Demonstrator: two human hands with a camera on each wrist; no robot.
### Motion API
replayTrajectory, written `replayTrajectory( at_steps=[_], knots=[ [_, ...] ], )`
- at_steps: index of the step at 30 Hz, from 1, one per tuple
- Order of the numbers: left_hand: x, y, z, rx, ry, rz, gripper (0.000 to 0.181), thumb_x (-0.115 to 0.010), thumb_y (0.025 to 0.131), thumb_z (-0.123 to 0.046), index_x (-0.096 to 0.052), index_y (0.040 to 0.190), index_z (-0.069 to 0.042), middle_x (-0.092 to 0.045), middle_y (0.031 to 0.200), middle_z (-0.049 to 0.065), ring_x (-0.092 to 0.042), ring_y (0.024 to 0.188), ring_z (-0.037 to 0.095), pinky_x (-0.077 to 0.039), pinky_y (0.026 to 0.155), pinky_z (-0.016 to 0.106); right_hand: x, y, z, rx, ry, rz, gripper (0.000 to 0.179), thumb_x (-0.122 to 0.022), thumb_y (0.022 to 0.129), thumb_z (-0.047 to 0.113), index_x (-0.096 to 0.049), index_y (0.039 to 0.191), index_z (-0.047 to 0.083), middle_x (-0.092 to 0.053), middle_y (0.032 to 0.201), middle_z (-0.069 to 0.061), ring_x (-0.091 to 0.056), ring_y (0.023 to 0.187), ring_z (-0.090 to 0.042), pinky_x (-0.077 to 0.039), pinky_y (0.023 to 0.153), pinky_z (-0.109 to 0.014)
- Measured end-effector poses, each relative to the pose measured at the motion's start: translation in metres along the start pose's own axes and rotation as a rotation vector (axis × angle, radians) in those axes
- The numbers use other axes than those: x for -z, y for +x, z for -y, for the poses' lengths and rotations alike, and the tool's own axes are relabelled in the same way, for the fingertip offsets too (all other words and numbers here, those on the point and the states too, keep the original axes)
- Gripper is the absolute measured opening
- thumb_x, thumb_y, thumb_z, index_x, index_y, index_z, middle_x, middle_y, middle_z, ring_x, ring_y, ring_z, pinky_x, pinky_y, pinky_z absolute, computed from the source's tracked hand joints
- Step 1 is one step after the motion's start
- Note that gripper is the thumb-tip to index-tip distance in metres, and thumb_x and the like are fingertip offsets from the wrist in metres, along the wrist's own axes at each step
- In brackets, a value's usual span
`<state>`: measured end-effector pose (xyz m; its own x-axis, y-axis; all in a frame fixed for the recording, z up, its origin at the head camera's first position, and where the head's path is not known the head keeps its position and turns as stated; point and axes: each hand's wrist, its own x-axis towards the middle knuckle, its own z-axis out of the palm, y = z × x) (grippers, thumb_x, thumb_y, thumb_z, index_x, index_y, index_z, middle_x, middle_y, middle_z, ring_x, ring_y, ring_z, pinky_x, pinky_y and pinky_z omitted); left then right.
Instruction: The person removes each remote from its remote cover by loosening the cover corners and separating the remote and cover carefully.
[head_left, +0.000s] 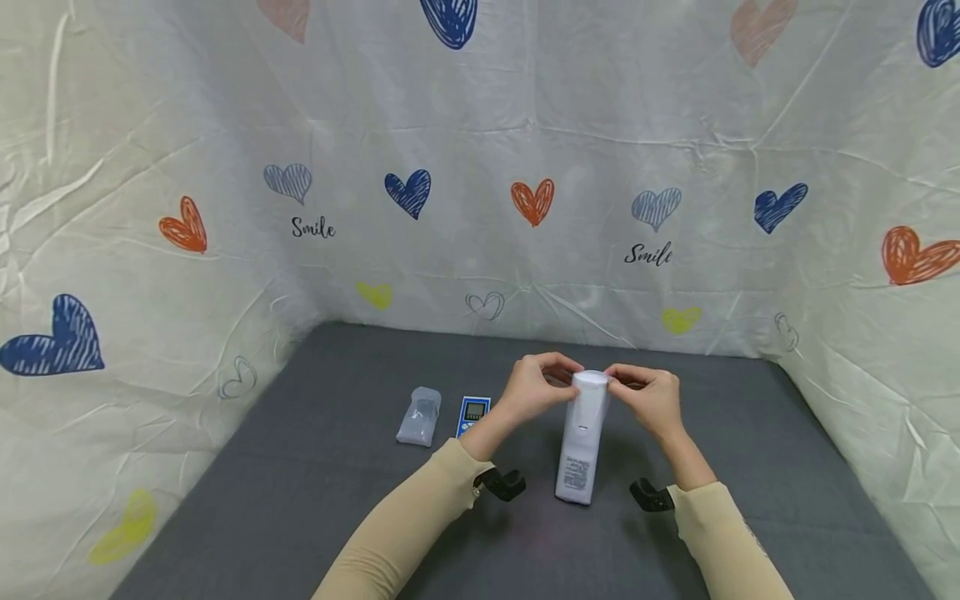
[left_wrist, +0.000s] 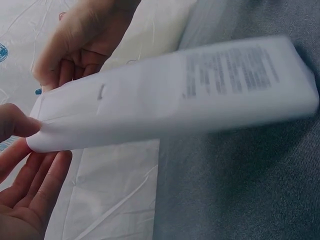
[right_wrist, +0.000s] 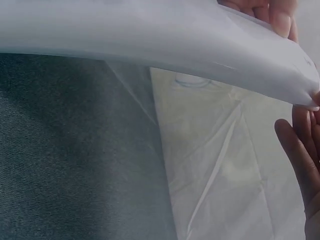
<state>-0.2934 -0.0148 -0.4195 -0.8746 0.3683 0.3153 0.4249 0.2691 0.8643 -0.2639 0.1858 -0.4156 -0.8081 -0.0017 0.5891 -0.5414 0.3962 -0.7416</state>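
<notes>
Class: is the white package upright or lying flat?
White package: roughly upright; left hand and right hand grip its top, printed end lowest.

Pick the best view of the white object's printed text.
Left wrist: the printed text looks largest there on the white object, uncovered, though too blurred to read. Head shows the text small, near the object's lower end; right wrist shows part of the object, no text.

Over the dark grey cloth-covered table [head_left: 757, 433], a hand could pass right of the right hand [head_left: 651, 400], or between the forearms, below the long white package [head_left: 585, 437], where black wrist mounts [head_left: 501, 483] narrow the gap. The left hand [head_left: 532, 387] and its cream sleeve [head_left: 405, 525] obstruct passage from the package to the blue-and-white rectangular box [head_left: 474, 413]. A small gap separates that box from the translucent plastic pouch [head_left: 420, 417].
</notes>
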Motion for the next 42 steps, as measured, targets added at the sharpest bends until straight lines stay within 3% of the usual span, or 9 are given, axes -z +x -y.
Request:
replayTrajectory(
  at_steps=[4,12,27,30,36,37,42],
  knots=[
    [-0.001,-0.001,0.000,-0.039,0.059,-0.001,0.024,-0.073,0.079,-0.009,-0.070,0.103,-0.013,-0.069,0.099,0.004,-0.066,0.084,0.014,-0.054,0.066,0.022,0.000,-0.002,0.012,-0.039,-0.006,0.000,0.009,-0.069,0.077,-0.007,-0.072,0.085,-0.008,-0.070,0.081,-0.025,-0.064,0.069,0.001,-0.051,0.063,-0.012],
    [-0.003,0.001,0.004,-0.207,0.184,-0.003,0.019,-0.067,0.079,-0.003,-0.067,0.098,-0.005,-0.064,0.092,0.007,-0.065,0.077,0.011,-0.053,0.065,0.015,-0.001,-0.002,0.012,-0.104,0.006,-0.011,0.010,-0.068,0.077,-0.006,-0.072,0.087,-0.008,-0.070,0.082,-0.024,-0.062,0.069,0.003,-0.051,0.064,-0.011],
    [-0.006,-0.003,0.006,-0.279,0.116,-0.114,0.010,-0.066,0.078,0.002,-0.070,0.086,-0.004,-0.064,0.082,0.007,-0.064,0.068,0.012,-0.053,0.060,0.018,0.001,-0.006,0.005,-0.121,0.144,0.034,0.013,-0.067,0.079,-0.009,-0.070,0.091,-0.013,-0.067,0.088,-0.032,-0.063,0.072,0.003,-0.052,0.066,-0.013],
    [-0.003,-0.004,0.001,-0.269,0.075,-0.132,0.008,-0.067,0.079,0.003,-0.070,0.083,-0.003,-0.066,0.081,0.009,-0.064,0.065,0.015,-0.053,0.059,0.019,0.000,-0.007,0.004,-0.122,0.167,0.032,0.014,-0.066,0.078,-0.011,-0.070,0.091,-0.013,-0.067,0.087,-0.031,-0.063,0.073,0.003,-0.053,0.066,-0.014],
    [-0.002,-0.002,0.000,-0.168,-0.016,-0.099,0.008,-0.068,0.081,-0.002,-0.071,0.089,-0.005,-0.071,0.085,0.010,-0.065,0.070,0.014,-0.054,0.063,0.022,0.003,-0.007,0.003,-0.134,0.203,0.038,0.014,-0.067,0.079,-0.010,-0.069,0.092,-0.013,-0.069,0.081,0.003,-0.064,0.073,0.000,-0.053,0.066,-0.016],
    [-0.003,0.001,0.006,-0.148,-0.031,-0.097,0.008,-0.069,0.081,-0.005,-0.071,0.089,-0.008,-0.071,0.085,0.008,-0.065,0.070,0.011,-0.054,0.063,0.023,0.003,-0.007,0.003,-0.133,0.206,0.046,0.014,-0.067,0.079,-0.009,-0.069,0.092,-0.013,-0.068,0.081,0.007,-0.064,0.074,0.000,-0.053,0.067,-0.016],
    [-0.002,0.004,0.007,-0.101,-0.081,-0.087,0.010,-0.070,0.080,-0.007,-0.071,0.090,-0.008,-0.071,0.085,0.007,-0.065,0.072,0.009,-0.055,0.063,0.025,0.005,-0.005,0.004,-0.114,0.220,0.057,0.013,-0.066,0.080,-0.010,-0.068,0.092,-0.015,-0.067,0.080,0.011,-0.063,0.074,0.001,-0.053,0.067,-0.016]
  ],
)
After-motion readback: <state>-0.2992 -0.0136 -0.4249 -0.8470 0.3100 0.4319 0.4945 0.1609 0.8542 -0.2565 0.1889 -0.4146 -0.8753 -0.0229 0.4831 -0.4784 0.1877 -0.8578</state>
